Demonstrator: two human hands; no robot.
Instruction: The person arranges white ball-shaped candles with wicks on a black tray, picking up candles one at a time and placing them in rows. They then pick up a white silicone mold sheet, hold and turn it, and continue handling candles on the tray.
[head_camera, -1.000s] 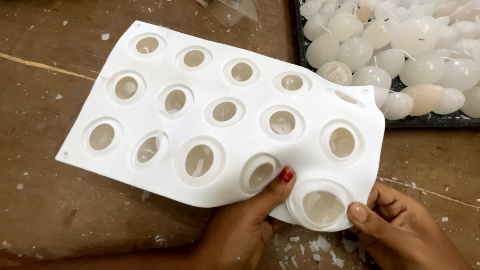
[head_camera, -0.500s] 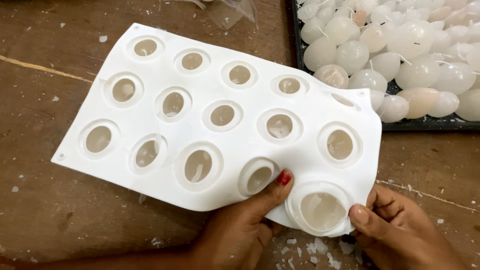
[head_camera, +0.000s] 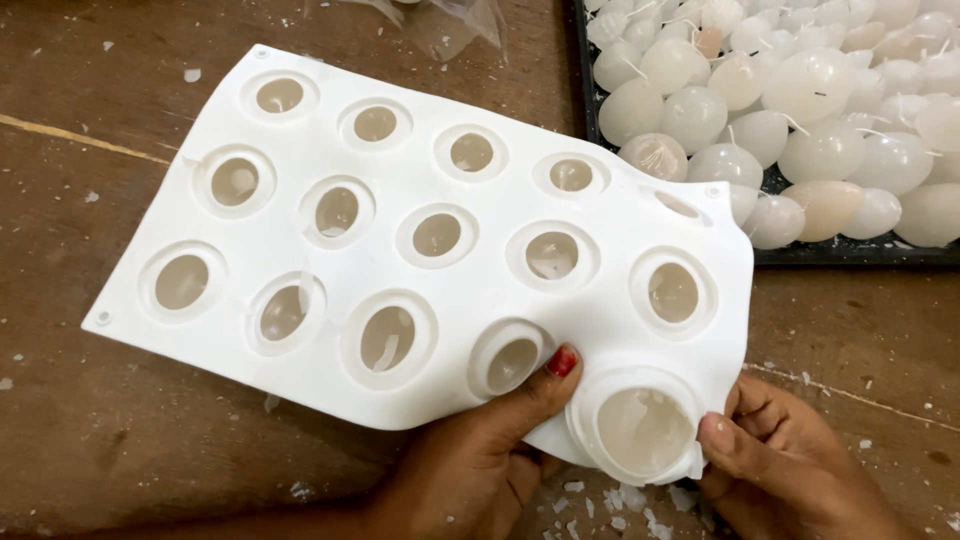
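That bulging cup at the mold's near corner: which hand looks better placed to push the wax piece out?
The right hand, probably. Its thumb lies against the rim of the bulging cup, fingers tucked beneath. The left hand pinches the white mold beside that cup, steadying it.

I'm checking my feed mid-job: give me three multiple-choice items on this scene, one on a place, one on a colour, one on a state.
1. Where is the black tray of wax balls?
A. upper right
B. lower left
C. centre

2. What colour is the mould sheet?
A. blue
B. white
C. black

3. How is the corner cavity between the left hand and right hand?
A. cut off
B. lying flat
C. pushed out

Answers: 1 A, the tray sits at the top right edge. 2 B, the sheet is white all over. 3 C, it bulges past the sheet.
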